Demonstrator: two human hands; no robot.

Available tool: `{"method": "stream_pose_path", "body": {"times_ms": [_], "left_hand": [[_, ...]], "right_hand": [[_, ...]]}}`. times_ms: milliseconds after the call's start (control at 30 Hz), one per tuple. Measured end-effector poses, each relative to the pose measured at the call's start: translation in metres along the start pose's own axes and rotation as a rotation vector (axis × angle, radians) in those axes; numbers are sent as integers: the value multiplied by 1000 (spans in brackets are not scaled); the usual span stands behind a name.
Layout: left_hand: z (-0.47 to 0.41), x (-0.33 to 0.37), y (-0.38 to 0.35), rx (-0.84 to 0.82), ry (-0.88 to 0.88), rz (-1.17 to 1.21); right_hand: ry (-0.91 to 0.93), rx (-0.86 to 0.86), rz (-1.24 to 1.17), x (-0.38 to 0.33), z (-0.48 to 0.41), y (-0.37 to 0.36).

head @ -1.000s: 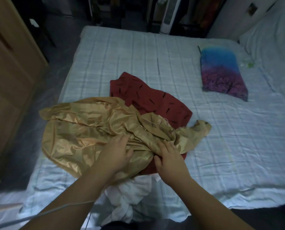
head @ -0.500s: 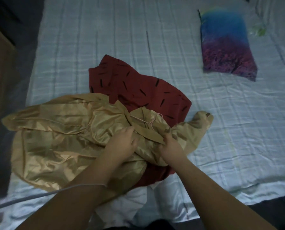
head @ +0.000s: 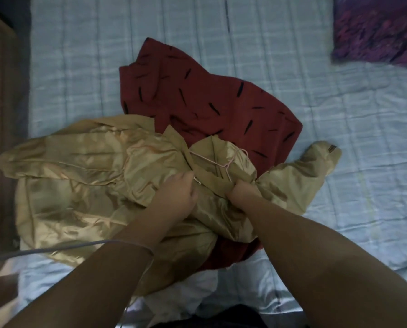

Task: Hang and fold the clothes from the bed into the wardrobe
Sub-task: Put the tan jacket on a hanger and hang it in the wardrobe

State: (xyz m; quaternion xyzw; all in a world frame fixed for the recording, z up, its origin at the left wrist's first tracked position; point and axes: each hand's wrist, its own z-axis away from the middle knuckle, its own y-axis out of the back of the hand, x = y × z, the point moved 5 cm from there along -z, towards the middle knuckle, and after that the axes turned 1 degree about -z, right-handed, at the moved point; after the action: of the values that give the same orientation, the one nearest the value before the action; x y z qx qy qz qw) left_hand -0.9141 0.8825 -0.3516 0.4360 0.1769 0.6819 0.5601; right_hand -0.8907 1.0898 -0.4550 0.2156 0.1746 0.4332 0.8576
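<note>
Gold jacket (head: 84, 185) lies crumpled on the bed (head: 339, 114), long axis running left to right, sleeve trailing right over a red garment (head: 209, 95). Both hands are bunched in its collar: left hand (head: 177, 194) and right hand (head: 242, 194) flank a pink hanger (head: 223, 163), hook pointing away, right hand nearer.

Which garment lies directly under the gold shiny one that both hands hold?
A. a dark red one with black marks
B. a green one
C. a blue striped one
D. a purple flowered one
A: the dark red garment shows from beneath the gold garment, which the left hand and right hand grip.
</note>
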Motion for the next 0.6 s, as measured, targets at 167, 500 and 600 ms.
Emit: {"method": "stream_pose_path", "body": {"times_ms": [167,500,600], "left_hand": [[4,10,5,-15,-32,23],[62,14,65,207,-119,146],[90,8,82,280,-140,169]], "right_hand": [[54,164,3,-5,18,7],[511,608,-367,-23,172,52],[541,589,-362,-23,215,62]]}}
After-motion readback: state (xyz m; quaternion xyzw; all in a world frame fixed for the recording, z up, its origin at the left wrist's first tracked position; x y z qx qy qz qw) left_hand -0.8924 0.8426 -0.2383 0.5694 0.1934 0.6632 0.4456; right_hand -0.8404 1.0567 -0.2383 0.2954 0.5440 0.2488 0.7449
